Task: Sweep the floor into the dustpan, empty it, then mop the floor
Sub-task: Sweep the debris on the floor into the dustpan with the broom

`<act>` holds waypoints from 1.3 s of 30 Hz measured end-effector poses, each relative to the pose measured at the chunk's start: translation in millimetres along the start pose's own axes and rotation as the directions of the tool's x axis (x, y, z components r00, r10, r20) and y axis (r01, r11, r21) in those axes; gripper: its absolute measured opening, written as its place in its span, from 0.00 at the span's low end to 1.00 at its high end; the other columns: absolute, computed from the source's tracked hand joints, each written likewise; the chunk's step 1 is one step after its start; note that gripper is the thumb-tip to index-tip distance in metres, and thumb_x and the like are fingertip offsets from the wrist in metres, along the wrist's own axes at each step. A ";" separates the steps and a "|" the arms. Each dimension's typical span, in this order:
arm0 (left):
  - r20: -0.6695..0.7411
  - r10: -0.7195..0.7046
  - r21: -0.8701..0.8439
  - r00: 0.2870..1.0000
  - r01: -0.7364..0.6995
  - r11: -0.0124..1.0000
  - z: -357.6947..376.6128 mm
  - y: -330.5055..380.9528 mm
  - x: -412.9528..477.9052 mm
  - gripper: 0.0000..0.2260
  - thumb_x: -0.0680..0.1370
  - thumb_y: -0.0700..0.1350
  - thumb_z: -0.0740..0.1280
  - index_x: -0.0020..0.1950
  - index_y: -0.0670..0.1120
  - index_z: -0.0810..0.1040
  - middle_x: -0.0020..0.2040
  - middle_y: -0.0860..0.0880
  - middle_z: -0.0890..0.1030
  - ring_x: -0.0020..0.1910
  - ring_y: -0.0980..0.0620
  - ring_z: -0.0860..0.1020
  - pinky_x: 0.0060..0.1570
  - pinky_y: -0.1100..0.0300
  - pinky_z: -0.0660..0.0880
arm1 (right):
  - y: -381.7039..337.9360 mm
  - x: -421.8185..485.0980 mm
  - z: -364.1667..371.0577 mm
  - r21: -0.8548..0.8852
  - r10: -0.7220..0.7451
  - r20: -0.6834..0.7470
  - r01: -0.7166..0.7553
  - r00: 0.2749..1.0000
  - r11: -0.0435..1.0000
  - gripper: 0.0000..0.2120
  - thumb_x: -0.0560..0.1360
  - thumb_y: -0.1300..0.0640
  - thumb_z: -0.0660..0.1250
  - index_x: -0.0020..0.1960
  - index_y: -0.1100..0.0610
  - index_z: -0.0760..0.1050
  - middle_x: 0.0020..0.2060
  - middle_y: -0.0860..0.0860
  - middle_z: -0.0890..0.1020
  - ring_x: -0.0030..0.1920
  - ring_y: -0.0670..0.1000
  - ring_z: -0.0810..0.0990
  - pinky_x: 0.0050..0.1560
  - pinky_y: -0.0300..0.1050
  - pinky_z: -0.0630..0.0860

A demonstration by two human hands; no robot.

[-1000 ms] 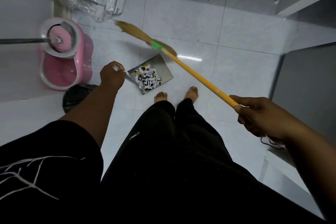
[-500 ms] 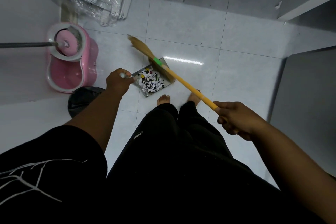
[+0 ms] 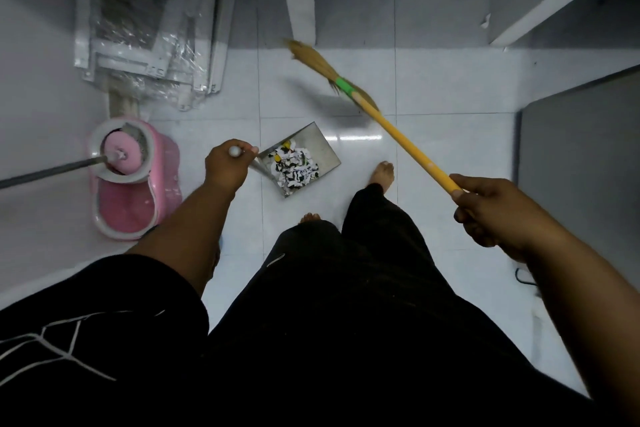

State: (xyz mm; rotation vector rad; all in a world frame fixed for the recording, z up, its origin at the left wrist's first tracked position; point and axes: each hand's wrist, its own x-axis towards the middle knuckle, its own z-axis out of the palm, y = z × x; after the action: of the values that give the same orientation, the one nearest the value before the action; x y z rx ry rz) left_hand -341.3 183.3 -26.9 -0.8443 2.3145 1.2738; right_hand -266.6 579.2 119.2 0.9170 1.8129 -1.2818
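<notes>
The dustpan [image 3: 313, 144] sits low over the white tiled floor [image 3: 450, 107], just ahead of the person's bare feet. Whether it touches the tiles cannot be told. A heap of torn paper scraps [image 3: 294, 172], mostly white and black with a little yellow, lies in the pan's near half, and the far half is bare grey metal.

At the dustpan's left edge, the left grip [image 3: 227, 166] is clamped around the dustpan handle [image 3: 234, 151], fingers curled tight, with the handle's pale round end poking out above the knuckles.

To the right of the dustpan, the right grip [image 3: 491, 211] is clamped on the near end of the broom [image 3: 398, 130]. Its yellow stick slants up and away past the dustpan's right corner. A green band [image 3: 344, 84] binds the straw bristles [image 3: 310, 57], which are blurred and lie well beyond the dustpan. Their shadow falls on the tiles between bristles and pan.

Left of the dustpan stands a pink mop bucket [image 3: 138, 198], with the mop [image 3: 52, 172] resting in its round spinner and its grey pole running off the left edge. Beyond the bucket, further from the dustpan, folded white frames [image 3: 145, 28] wrapped in clear plastic lean together.

One bare foot [image 3: 382, 173] is just right of the dustpan. Black trousers [image 3: 346, 288] fill the area nearer than the dustpan.
</notes>
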 end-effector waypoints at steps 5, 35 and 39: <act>0.035 -0.005 0.059 0.999 0.003 0.998 38.4 69.9 26.0 0.07 0.74 0.50 0.72 0.40 0.50 0.77 0.41 0.50 0.80 0.43 0.49 0.77 0.47 0.54 0.75 | -20.0 38.9 -58.0 0.080 -0.005 -0.026 0.007 1.000 0.997 0.15 0.80 0.58 0.61 0.65 0.47 0.73 0.30 0.53 0.71 0.24 0.48 0.63 0.23 0.40 0.60; 0.137 0.051 0.174 0.989 -0.075 0.982 142.0 292.8 190.1 0.01 0.73 0.42 0.71 0.43 0.47 0.79 0.41 0.53 0.80 0.41 0.52 0.76 0.41 0.59 0.72 | -303.8 330.8 -148.4 -0.745 -0.376 -0.057 0.211 0.925 0.633 0.20 0.76 0.62 0.64 0.68 0.56 0.73 0.55 0.59 0.80 0.50 0.60 0.81 0.50 0.48 0.79; 0.145 0.034 0.160 0.989 -0.057 0.986 147.6 297.4 201.5 0.04 0.73 0.42 0.71 0.41 0.49 0.79 0.43 0.52 0.81 0.44 0.52 0.77 0.46 0.57 0.74 | -309.6 371.9 -157.1 -0.808 -0.267 -0.028 0.136 0.963 0.574 0.22 0.75 0.63 0.64 0.69 0.57 0.73 0.61 0.57 0.78 0.56 0.59 0.78 0.55 0.45 0.76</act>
State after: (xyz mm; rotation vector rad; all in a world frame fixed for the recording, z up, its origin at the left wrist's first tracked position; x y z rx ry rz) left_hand -683.9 366.0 -31.7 -0.6293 2.2984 1.1056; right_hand -737.8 704.3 -26.1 0.2805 2.3383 -0.3592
